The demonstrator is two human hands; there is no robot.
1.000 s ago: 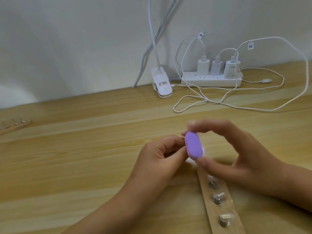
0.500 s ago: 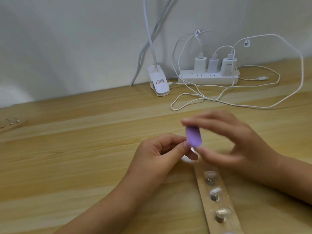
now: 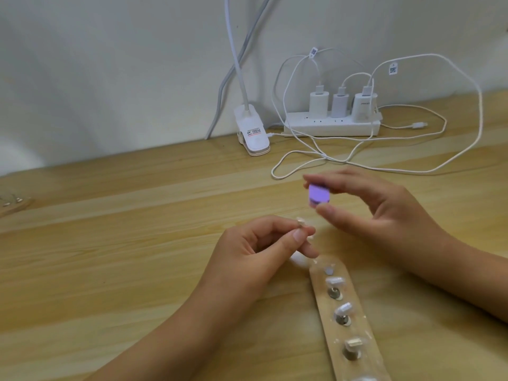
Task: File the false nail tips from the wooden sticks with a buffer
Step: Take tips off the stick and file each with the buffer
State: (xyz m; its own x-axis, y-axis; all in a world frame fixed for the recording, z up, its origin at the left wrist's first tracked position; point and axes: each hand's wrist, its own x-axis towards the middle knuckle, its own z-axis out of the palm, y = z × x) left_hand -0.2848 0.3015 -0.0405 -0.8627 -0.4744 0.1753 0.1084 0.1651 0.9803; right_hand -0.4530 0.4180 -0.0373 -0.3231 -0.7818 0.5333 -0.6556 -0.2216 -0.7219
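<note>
Two hands are seen above the table (image 3: pixel 137 270), and they are now held apart, whereas half a second ago the buffer (image 3: pixel 319 195) was close against the fingers of the left hand (image 3: pixel 255 251). The purple buffer is pinched between the thumb and the fingertips of the right hand (image 3: pixel 384 215) and has been lifted away, up and to the right of the left fingertips. A small pale nail tip (image 3: pixel 301 222) is pinched between the thumb and the forefinger of the left hand, the other fingers being curled. The wooden stick (image 3: pixel 330 329) is lying on the table below the hands, with more nail tips standing on it in a row. The buffer is blurred, so its outline cannot be made out well. The pinched nail tip is mostly hidden by the fingertips. The stick is cut off by the lower edge, and a second stick (image 3: pixel 13 206) is cut off by the left edge
</note>
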